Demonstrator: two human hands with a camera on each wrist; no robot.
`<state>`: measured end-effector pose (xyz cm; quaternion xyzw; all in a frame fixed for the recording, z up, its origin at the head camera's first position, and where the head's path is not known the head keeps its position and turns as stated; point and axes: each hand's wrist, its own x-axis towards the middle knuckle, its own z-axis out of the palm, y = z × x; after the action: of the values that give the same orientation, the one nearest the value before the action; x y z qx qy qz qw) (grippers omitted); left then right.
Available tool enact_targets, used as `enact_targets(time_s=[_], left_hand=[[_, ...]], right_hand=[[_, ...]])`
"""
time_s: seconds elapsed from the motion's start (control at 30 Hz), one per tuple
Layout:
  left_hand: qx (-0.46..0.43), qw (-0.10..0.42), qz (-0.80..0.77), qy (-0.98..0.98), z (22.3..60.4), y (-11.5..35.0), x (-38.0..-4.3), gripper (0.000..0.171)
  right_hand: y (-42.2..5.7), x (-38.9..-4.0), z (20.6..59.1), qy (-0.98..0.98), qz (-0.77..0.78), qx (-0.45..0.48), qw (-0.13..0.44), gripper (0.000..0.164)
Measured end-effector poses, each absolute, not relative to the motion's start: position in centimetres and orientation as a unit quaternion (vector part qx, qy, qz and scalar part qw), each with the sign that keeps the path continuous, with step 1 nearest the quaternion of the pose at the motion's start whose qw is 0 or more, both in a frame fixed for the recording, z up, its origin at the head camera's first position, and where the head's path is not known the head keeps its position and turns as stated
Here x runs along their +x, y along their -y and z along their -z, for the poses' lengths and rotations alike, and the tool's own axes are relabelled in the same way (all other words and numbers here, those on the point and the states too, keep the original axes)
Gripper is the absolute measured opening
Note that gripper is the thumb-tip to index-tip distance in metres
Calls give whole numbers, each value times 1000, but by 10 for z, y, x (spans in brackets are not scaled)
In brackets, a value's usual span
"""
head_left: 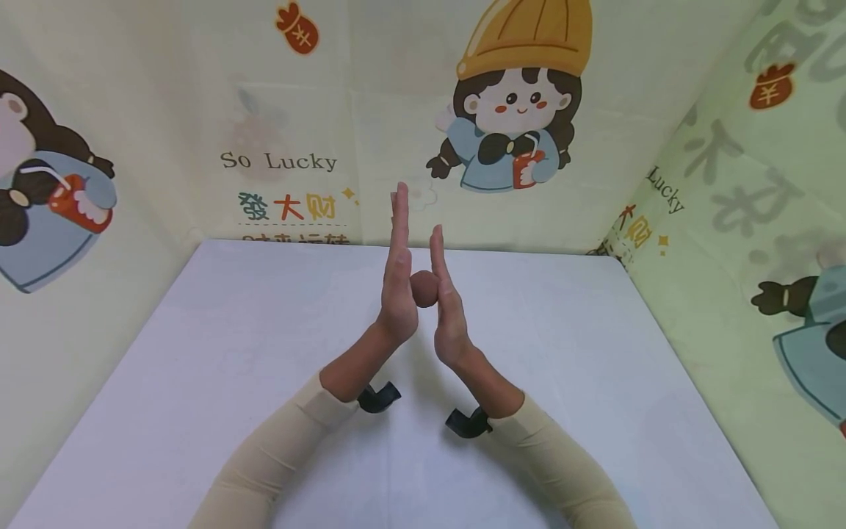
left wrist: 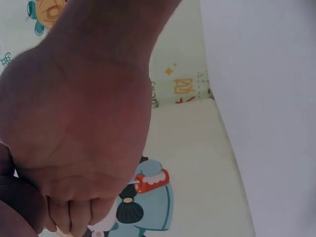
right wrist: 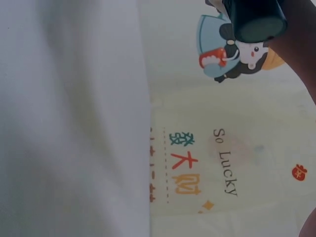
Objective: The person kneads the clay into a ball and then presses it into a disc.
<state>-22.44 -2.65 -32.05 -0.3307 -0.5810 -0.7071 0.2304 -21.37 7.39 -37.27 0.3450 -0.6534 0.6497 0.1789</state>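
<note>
Background: pale printed wall (head_left: 390, 117) on three sides, carrying cartoon girls, red pouches and "So Lucky" lettering. Below it lies your white table (head_left: 548, 316), its far edge meeting the back wall.

Hands: your left hand (head_left: 399, 290) and right hand (head_left: 452, 316) face each other, palms inward, near the middle of the head view. Fingers on both are straight and point toward the back wall; the left fingertips reach higher in the view than the right. The gap between your palms is narrow, about as wide as the ball.

Ball (head_left: 424, 289): brown, round, pressed between your two hands, touching both, off the table. Neither hand has its fingers curled round it. In the left wrist view it shows dark at the lower left corner, partly cut off.

Other: pale sleeves (head_left: 291, 441) cover your forearms. A black mount (head_left: 380, 397) sits at your left wrist, a similar one at your right. Right wrist view: mostly table and wall; finger state cannot be told there.
</note>
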Motion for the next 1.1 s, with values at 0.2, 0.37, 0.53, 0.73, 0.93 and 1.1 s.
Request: enact_targets(time_s=[0.2, 0.37, 0.53, 0.73, 0.93, 1.1], left_hand=[[-311, 244, 710, 583, 327, 28, -232, 73], [-288, 271, 696, 599, 337, 30, -242, 73], [-270, 278, 686, 615, 347, 31, -249, 72], [-265, 284, 672, 630, 356, 34, -258, 69], [-257, 286, 664, 641, 365, 37, -267, 69], [-253, 280, 660, 650, 372, 38, -270, 69]], right_hand=[[-72, -210, 377, 664, -639, 347, 176, 66], [-73, -208, 382, 667, -634, 353, 172, 70], [-74, -207, 386, 663, -630, 363, 177, 71], [-75, -205, 384, 657, -621, 381, 195, 72], [-76, -203, 380, 651, -621, 391, 195, 78], [-76, -200, 377, 643, -625, 399, 192, 79]])
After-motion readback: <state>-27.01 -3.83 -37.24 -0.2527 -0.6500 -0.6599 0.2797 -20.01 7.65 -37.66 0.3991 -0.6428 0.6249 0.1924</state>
